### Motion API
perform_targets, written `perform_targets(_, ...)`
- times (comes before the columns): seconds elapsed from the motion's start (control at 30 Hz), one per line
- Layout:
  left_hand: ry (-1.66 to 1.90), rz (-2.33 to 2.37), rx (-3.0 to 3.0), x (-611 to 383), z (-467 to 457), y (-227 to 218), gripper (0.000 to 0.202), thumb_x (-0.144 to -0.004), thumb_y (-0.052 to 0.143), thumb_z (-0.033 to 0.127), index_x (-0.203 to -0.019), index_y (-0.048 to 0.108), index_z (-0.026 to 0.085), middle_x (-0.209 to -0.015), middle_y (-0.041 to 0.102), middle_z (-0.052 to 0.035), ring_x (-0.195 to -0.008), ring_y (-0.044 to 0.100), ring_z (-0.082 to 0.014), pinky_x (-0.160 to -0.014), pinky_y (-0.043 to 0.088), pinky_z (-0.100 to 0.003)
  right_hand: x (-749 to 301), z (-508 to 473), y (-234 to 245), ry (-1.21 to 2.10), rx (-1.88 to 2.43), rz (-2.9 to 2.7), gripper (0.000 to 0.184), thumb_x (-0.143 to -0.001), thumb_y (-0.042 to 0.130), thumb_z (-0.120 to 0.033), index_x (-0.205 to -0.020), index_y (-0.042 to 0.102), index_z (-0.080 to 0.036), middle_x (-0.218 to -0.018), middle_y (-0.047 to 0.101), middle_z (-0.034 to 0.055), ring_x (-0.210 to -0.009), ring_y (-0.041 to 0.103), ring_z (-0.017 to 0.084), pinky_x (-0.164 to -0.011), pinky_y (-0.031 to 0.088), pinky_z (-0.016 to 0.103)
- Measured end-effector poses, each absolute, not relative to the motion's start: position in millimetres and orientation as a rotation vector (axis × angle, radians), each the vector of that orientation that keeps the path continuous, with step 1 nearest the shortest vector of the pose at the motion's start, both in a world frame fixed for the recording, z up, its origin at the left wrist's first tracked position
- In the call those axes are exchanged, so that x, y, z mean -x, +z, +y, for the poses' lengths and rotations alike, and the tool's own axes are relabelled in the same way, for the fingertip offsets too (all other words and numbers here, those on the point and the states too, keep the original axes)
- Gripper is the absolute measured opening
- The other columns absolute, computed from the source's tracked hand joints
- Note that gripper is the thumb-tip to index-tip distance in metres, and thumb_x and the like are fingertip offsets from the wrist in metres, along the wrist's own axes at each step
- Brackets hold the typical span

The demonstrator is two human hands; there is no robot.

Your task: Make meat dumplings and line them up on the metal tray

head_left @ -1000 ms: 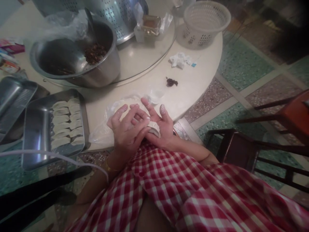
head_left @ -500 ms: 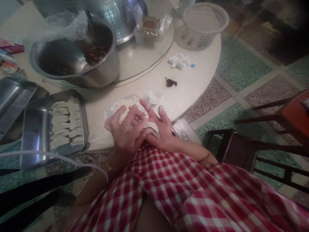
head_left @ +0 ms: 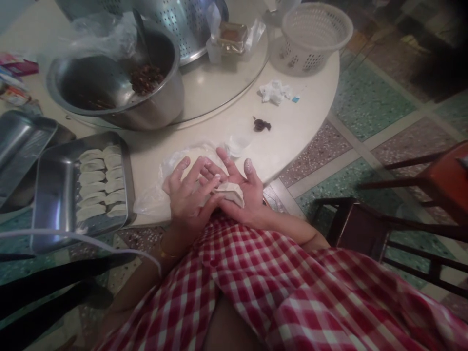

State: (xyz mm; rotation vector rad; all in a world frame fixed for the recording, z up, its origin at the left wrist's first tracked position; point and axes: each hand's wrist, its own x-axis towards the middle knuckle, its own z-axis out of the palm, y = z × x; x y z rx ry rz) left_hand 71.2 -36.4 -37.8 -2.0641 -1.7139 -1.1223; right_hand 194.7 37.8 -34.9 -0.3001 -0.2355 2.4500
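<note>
A pale half-moon dumpling (head_left: 231, 192) lies across the palm of my right hand (head_left: 252, 195), which is turned up with its thumb and fingers spread. My left hand (head_left: 188, 197) is back up beside it, thumb and forefinger closed at the dumpling's left end. Its other fingers are spread, and white flour dusts the fingertips. Under and behind the hands lies a clear plastic bag (head_left: 151, 197), with what it holds mostly hidden. To the left, a metal tray (head_left: 56, 195) carries two columns of folded dumplings (head_left: 91, 187).
A large steel bowl (head_left: 161, 109) of dark filling (head_left: 146, 80) stands behind, near a perforated steel colander (head_left: 175, 29). A plastic basket (head_left: 314, 36), crumpled tissue (head_left: 274, 91) and a dark scrap (head_left: 261, 125) are on the round table. A dark chair (head_left: 343, 224) stands right; a cable (head_left: 91, 236) crosses left.
The view has shifted slightly. My left fingers have drawn back a little, and more of the dumpling shows in my right palm.
</note>
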Motion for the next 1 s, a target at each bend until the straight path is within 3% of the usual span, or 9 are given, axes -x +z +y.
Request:
perform_targets(0.2, -1.125, -1.657, 1.98, -78.3, -36.2, -38.5, 0.026, -0.086, 0.067, 0.018, -0.108, 0.068, 0.032, -0.144, 0.057, 0.0017, -0.144, 0.038, -0.0273, -0.113, 0.029, -0.046, -191.8, 36.7, -33.8, 2.432, 0.331, -0.258, 0.055, -0.092, 0.023, -0.06, -0.121, 0.058, -0.03, -0.122, 0.069, 0.0048, -0.104, 0.067, 0.017, -0.111, 0.041, 0.047)
perform_targets(0.43, -1.053, -1.739, 1.91, -76.2, -37.3, -42.4, 0.03, -0.086, 0.07, 0.039, -0.113, 0.066, 0.028, -0.147, 0.053, -0.0046, -0.145, 0.036, -0.0335, -0.112, 0.029, -0.051, -193.0, 40.1, -30.9, 2.362, 0.353, -0.31, 0.049, -0.091, 0.029, -0.061, -0.121, 0.056, -0.032, -0.117, 0.069, 0.002, -0.116, 0.06, 0.018, -0.115, 0.034, 0.046)
perform_targets(0.6, -1.065, -1.731, 1.874, -76.9, -38.5, -42.3, 0.005, -0.086, 0.069, 0.028, -0.09, 0.068, 0.025, -0.147, 0.054, -0.0011, -0.144, 0.037, -0.0319, -0.112, 0.03, -0.048, -191.8, 40.0, -32.3, 2.373, 0.33, -0.296, 0.05, -0.091, 0.029, -0.061, -0.124, 0.054, -0.032, -0.119, 0.067, 0.0025, -0.12, 0.058, 0.019, -0.116, 0.029, 0.047)
perform_targets(0.73, -1.085, -1.731, 1.86, -79.7, -37.8, -40.5, 0.003, -0.085, 0.069, 0.027, -0.085, 0.067, 0.025, -0.143, 0.057, -0.0006, -0.143, 0.038, -0.0309, -0.111, 0.031, -0.046, -191.6, 39.2, -32.8, 2.367, 0.331, -0.299, 0.051, -0.091, 0.028, -0.06, -0.125, 0.052, -0.031, -0.119, 0.066, 0.0034, -0.12, 0.058, 0.02, -0.116, 0.029, 0.048)
perform_targets(0.9, -1.122, -1.766, 1.886, -76.6, -38.0, -40.6, 0.018, -0.085, 0.07, 0.038, -0.098, 0.069, 0.026, -0.143, 0.057, -0.0043, -0.141, 0.04, -0.0323, -0.112, 0.034, -0.048, -191.8, 39.2, -30.1, 2.359, 0.389, -0.306, 0.051, -0.091, 0.027, -0.06, -0.124, 0.053, -0.031, -0.118, 0.067, 0.0037, -0.117, 0.059, 0.019, -0.113, 0.033, 0.047)
perform_targets(1.0, -1.149, -1.821, 1.917, -76.5, -39.1, -40.4, 0.006, -0.086, 0.069, 0.031, -0.09, 0.068, 0.026, -0.141, 0.059, -0.0024, -0.142, 0.039, -0.0302, -0.113, 0.033, -0.048, -191.7, 39.0, -29.0, 2.363, 0.411, -0.31, 0.05, -0.091, 0.027, -0.06, -0.123, 0.054, -0.032, -0.118, 0.067, 0.003, -0.117, 0.06, 0.019, -0.112, 0.036, 0.045)
